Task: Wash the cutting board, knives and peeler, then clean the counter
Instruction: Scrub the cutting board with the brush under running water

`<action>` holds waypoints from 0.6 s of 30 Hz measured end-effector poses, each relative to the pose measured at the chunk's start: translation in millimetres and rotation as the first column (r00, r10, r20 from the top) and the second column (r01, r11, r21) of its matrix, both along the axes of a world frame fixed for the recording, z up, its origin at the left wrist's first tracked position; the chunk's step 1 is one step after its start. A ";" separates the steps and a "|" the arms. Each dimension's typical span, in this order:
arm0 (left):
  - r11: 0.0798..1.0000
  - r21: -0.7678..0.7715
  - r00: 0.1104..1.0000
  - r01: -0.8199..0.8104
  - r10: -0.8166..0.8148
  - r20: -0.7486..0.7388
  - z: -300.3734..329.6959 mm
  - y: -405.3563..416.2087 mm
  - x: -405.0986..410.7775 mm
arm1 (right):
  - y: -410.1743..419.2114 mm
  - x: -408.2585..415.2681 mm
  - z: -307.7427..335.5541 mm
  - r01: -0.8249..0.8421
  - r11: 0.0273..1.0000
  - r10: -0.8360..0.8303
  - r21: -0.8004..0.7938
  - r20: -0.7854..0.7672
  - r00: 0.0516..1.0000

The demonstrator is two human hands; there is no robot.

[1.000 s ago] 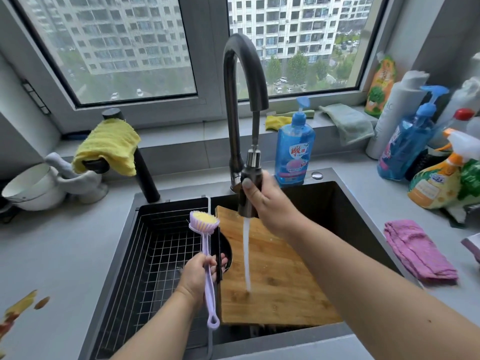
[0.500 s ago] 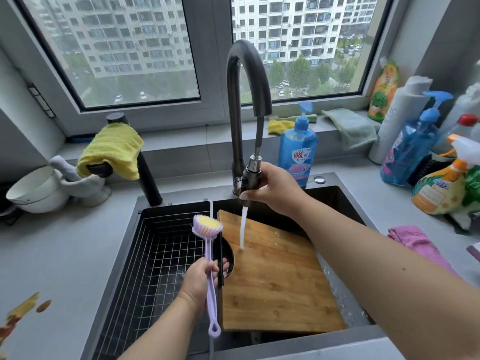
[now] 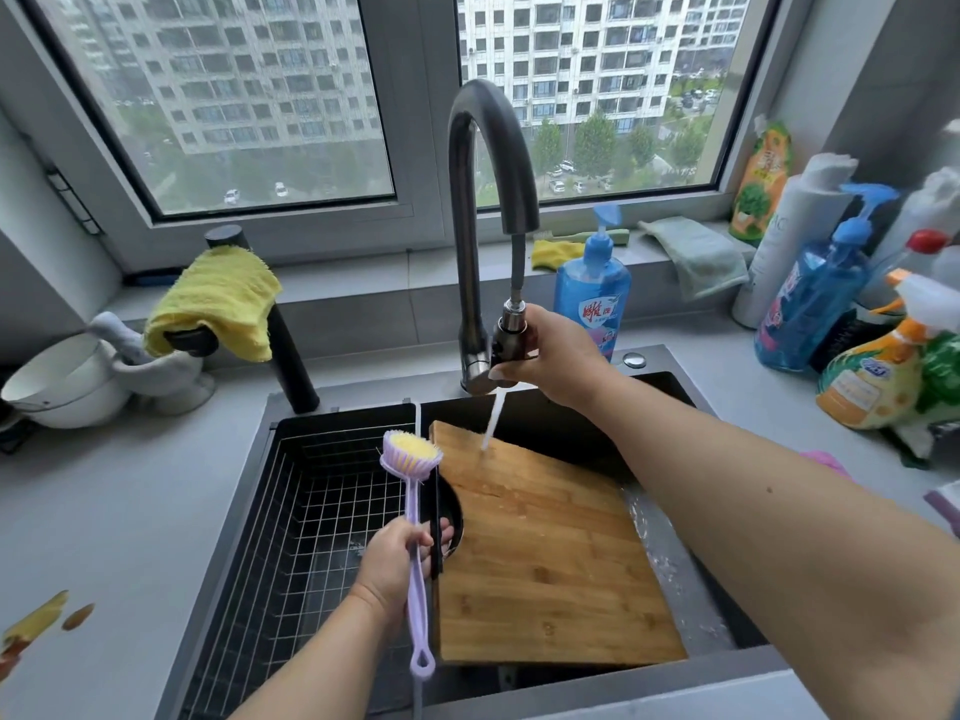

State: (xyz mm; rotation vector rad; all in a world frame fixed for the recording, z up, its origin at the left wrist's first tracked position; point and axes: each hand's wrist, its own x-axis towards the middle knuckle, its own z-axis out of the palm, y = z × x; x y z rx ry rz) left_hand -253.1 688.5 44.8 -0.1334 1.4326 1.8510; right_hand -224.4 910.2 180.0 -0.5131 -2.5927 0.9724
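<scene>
Blue soap bottle (image 3: 592,288) label unreadable; your right hand (image 3: 558,358) grips spray head (image 3: 511,337), stream now nearer cutting board (image 3: 545,553) far edge; left hand (image 3: 397,561) grips brush (image 3: 415,517), board in sink (image 3: 675,579)

A striped, wet-glossy wooden cutting board (image 3: 550,558) lies in a matt dark metal sink (image 3: 691,579) with a thin wire grid rack (image 3: 306,537), under a smooth brushed-metal arched faucet (image 3: 470,200), beside a lilac plastic dish brush with yellow bristles (image 3: 415,517), a fluffy yellow terry cloth (image 3: 218,298) and a glossy blue plastic soap bottle (image 3: 592,288).
</scene>
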 end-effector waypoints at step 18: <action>0.998 -0.054 0.997 -0.022 0.026 0.075 -8.4 0.5 -7.1 | -1.4 19.3 19.6 -0.070 0.998 0.070 -0.002 0.129 0.989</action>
